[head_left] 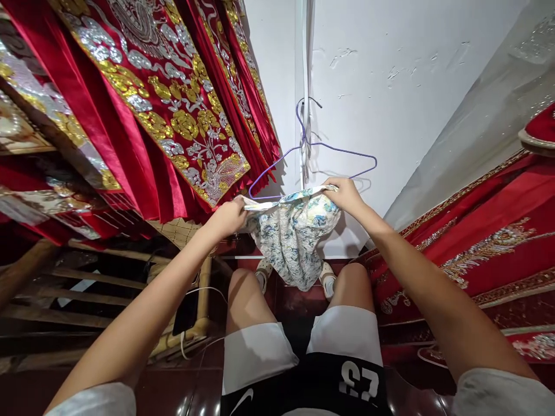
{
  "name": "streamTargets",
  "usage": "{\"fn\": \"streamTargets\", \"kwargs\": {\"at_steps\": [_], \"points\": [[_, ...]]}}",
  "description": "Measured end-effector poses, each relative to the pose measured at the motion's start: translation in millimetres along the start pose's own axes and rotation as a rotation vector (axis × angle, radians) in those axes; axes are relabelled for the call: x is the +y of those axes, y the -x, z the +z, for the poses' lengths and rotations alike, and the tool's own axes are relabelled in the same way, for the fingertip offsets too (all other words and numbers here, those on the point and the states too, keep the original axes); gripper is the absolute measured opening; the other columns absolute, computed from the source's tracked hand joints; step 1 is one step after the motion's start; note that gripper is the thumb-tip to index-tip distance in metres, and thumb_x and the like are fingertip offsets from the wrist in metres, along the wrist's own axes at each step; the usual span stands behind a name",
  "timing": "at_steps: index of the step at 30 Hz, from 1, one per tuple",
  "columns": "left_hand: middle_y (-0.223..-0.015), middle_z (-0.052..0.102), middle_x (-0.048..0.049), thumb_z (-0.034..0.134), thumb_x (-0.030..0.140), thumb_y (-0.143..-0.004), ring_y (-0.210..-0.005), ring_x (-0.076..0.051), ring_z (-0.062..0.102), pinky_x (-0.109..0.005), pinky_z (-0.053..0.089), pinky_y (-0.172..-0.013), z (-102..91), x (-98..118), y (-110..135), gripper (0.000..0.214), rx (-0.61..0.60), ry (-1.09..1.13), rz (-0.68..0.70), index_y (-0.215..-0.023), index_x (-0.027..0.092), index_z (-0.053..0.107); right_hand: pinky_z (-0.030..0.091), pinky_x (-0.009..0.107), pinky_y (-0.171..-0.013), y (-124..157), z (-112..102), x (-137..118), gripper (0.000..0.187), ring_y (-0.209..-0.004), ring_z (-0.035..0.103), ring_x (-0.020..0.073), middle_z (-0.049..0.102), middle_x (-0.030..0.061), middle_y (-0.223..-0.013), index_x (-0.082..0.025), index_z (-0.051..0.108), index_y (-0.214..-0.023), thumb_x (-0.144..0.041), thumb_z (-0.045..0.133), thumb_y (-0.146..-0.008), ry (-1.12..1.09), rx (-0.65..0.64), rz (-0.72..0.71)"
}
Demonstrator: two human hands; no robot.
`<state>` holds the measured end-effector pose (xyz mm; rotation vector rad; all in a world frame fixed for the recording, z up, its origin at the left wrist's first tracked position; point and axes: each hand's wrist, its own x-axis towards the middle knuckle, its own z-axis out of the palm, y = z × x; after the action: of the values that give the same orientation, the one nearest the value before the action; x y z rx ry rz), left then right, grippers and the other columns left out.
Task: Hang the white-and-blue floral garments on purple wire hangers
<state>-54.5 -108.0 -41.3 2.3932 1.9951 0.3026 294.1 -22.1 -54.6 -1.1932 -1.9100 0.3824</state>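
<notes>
A crinkled white garment with a blue and green floral print (288, 242) hangs stretched between my two hands, above my feet. My left hand (234, 215) is closed on its upper left corner. At the upper right end, my right hand (346, 194) pinches the same top edge, thumb and fingers together. Just behind the garment, a purple wire hanger (342, 149) hangs by its hook near a vertical white strip on the wall. The garment's top edge covers part of the hanger's lower bar, and I cannot tell whether they touch.
Red embroidered garments with gold and silver sequins (186, 110) hang at the left. More red beaded cloth (485, 242) fills the right side, near translucent sheeting (481, 104). A bamboo frame (202, 300) stands at lower left with a white cable (208, 289) beside it. A white wall (368, 69) rises ahead.
</notes>
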Motion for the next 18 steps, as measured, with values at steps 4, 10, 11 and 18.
{"fn": "streamTargets", "kwargs": {"at_steps": [4,10,11,18], "points": [[-0.142,0.061,-0.0219,0.043,0.026,-0.094,-0.144,-0.034,0.048,-0.042,0.044,-0.110,-9.1,14,-17,0.020,0.293,0.294,0.183,-0.081,0.019,0.057,0.040,0.030,-0.064,19,-18,-15,0.019,-0.069,0.062,0.0211,0.070,0.0033,-0.070,-0.016,0.075,-0.075,-0.026,0.059,-0.070,-0.061,-0.008,0.009],[-0.114,0.072,-0.0114,0.045,0.021,-0.094,-0.115,-0.025,0.066,-0.039,0.050,-0.103,-18.6,45,-51,0.018,0.526,0.597,0.253,-0.104,0.019,0.060,0.037,0.029,-0.060,33,-25,-44,0.019,-0.063,0.054,0.0178,0.061,0.0008,-0.063,-0.016,0.069,-0.069,-0.029,0.056,-0.075,-0.096,-0.097,-0.033],[-0.111,0.072,-0.0107,0.047,0.021,-0.093,-0.108,-0.024,0.068,-0.037,0.051,-0.098,-19.9,45,-55,0.020,0.526,0.634,0.240,-0.107,0.018,0.061,0.038,0.029,-0.061,33,-27,-46,0.020,-0.063,0.054,0.0182,0.061,0.0009,-0.063,-0.016,0.070,-0.070,-0.029,0.055,-0.076,-0.097,-0.115,-0.028],[-0.087,0.076,-0.0074,0.073,0.038,-0.074,-0.072,-0.019,0.068,-0.027,0.053,-0.065,-33.1,25,-57,0.034,0.094,1.153,0.095,-0.098,0.015,0.076,0.052,0.040,-0.076,20,-60,-6,0.069,-0.078,0.066,0.0251,0.075,0.0095,-0.100,-0.018,0.058,-0.139,-0.023,0.068,-0.071,-0.081,0.194,0.043]]}}
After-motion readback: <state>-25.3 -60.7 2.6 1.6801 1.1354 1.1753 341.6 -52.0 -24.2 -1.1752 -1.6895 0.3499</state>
